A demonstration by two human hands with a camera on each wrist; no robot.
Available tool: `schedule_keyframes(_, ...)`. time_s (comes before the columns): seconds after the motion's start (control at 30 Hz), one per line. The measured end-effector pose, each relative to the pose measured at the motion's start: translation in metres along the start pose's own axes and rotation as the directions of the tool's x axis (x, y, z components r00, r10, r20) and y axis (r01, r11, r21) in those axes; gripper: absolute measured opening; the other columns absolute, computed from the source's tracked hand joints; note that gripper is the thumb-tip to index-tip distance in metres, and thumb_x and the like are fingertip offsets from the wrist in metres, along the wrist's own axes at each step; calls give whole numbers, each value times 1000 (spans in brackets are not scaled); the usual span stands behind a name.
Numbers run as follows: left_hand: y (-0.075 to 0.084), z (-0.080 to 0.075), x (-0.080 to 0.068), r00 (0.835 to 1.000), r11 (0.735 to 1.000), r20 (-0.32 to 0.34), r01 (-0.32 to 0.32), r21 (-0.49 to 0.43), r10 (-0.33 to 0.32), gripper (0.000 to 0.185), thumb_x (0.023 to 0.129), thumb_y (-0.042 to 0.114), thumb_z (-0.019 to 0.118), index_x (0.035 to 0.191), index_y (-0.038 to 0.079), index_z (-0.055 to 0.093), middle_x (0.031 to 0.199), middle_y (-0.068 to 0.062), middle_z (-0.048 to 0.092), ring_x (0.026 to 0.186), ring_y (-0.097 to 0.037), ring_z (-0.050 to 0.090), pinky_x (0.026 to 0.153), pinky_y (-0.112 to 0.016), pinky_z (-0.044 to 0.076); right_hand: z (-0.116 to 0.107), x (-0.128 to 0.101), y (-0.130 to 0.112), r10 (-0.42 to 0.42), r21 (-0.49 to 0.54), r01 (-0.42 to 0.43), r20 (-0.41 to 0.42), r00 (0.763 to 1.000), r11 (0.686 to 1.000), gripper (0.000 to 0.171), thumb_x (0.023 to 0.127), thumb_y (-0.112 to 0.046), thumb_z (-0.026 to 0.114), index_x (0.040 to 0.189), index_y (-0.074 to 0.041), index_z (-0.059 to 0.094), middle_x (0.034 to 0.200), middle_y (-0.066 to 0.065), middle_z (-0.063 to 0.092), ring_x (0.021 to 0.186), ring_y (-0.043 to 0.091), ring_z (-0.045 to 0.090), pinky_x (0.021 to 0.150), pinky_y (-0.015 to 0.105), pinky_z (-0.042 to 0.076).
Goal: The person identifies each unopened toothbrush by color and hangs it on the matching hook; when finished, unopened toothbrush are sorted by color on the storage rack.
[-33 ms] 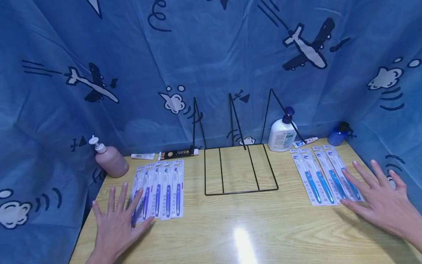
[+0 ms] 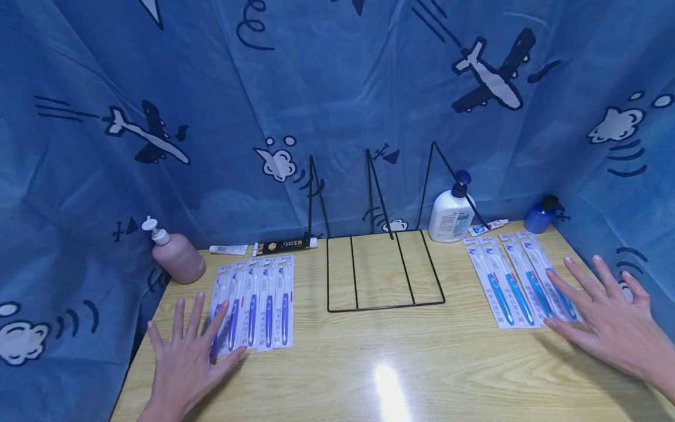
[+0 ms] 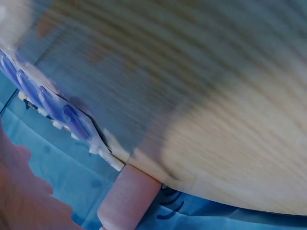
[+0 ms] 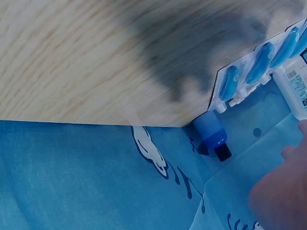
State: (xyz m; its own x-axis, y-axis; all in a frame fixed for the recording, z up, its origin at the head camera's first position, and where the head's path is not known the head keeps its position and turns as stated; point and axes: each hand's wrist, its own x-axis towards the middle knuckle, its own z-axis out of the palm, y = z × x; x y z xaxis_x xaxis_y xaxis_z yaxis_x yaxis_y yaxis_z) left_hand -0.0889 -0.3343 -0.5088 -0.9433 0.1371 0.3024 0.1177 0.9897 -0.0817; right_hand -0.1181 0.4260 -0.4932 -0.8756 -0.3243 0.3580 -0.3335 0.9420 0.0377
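Note:
My left hand (image 2: 187, 354) lies flat with fingers spread at the table's front left, its fingertips touching the near ends of a row of packaged purple toothbrushes (image 2: 261, 302). My right hand (image 2: 606, 322) lies flat with spread fingers at the front right, its fingertips over the near end of a row of packaged blue toothbrushes (image 2: 514, 281). Neither hand grips anything. The left wrist view shows the purple packs (image 3: 53, 108) and the pink bottle (image 3: 127, 199). The right wrist view shows the blue packs (image 4: 261, 64) and a small blue bottle (image 4: 211, 132).
A black wire rack (image 2: 382, 266) stands at the middle back of the wooden table (image 2: 369, 363). A pink pump bottle (image 2: 176, 255) sits back left, a white pump bottle (image 2: 450, 214) and small blue bottle (image 2: 540, 217) back right. Toothpaste tubes (image 2: 263, 246) lie along the blue curtain (image 2: 337, 88).

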Motion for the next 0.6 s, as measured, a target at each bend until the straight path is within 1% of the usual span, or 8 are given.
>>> schedule_keyframes(0.13,1,1,0,1000,1000,13,2,-1,-2,103,87,86,63,167,23,46,181,-19,12,163,-51,3,116,-79,-19,1,0,0,10,4,-10,8,1000,1000,103,98,-77,60,177,-33,12,184,4,1,165,42,-8,122,76,-4)
schedule_keyframes(0.2,1,1,1,1000,1000,17,8,-2,-8,103,87,86,63,167,24,46,181,-19,13,162,-53,7,116,-82,-16,2,0,-1,19,8,-19,18,1000,1000,104,97,-74,65,177,-31,14,184,4,0,165,43,-7,122,76,-5)
schedule_keyframes(0.27,2,0,2,1000,1000,8,8,-15,-8,103,86,86,65,167,25,46,180,-19,16,162,-54,11,116,-86,-8,3,1,-3,27,17,-28,18,999,999,105,96,-70,69,177,-28,18,184,5,2,166,42,-7,122,77,-5)
schedule_keyframes(0.33,7,-2,5,1000,999,4,8,-33,-7,106,85,86,66,168,25,44,179,-20,20,161,-55,14,114,-89,3,4,2,-4,34,37,-35,10,999,999,103,96,-67,72,176,-25,23,183,7,7,166,41,-5,122,78,-4)
schedule_keyframes(0.43,19,-6,15,1000,995,0,1,-95,-1,110,84,84,70,170,22,41,177,-22,24,160,-55,16,112,-89,16,4,5,-4,46,65,-46,2,999,997,101,96,-64,73,174,-17,28,181,14,15,166,41,-1,121,80,-1)
schedule_keyframes(0.5,32,-7,24,1000,990,1,-4,-139,4,113,83,83,71,171,19,38,176,-23,25,160,-55,17,112,-88,19,5,8,-4,63,96,-64,19,998,993,101,97,-59,75,174,-12,28,179,19,19,166,41,1,118,82,3)
schedule_keyframes(0.6,54,-7,39,999,977,-23,-27,-210,22,116,82,83,73,170,16,39,176,-23,26,161,-53,16,114,-86,20,7,14,-2,103,160,-114,73,992,981,101,100,-51,75,173,-4,23,176,27,20,164,46,7,113,85,10)
